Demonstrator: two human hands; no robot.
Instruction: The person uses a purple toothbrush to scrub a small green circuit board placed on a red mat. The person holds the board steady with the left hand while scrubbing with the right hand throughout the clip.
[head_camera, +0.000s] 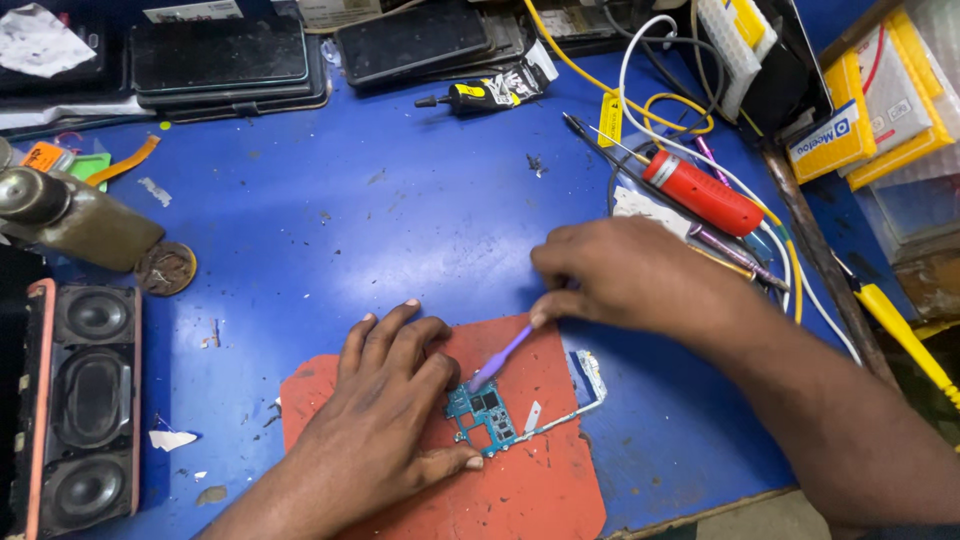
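Yellow boxes with white-and-blue labels are leaning at the worktop's right edge, dark phone screens are lying stacked at the far edge, and a small yellow tag is hanging on a yellow cable

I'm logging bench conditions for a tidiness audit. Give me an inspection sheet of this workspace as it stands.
Surface: scuffed blue tabletop with an orange rubber mat.
Job's things: small blue-green circuit board on the mat; thin purple plastic tool touching it.
Clutter: stacked dark phones, black glue tube, red cylindrical tool, orange-edged speaker.
Grippers: left hand pins the board; right hand holds the tool.
Cables: white and yellow cables, tangled.
Surroundings: yellow boxes at right.
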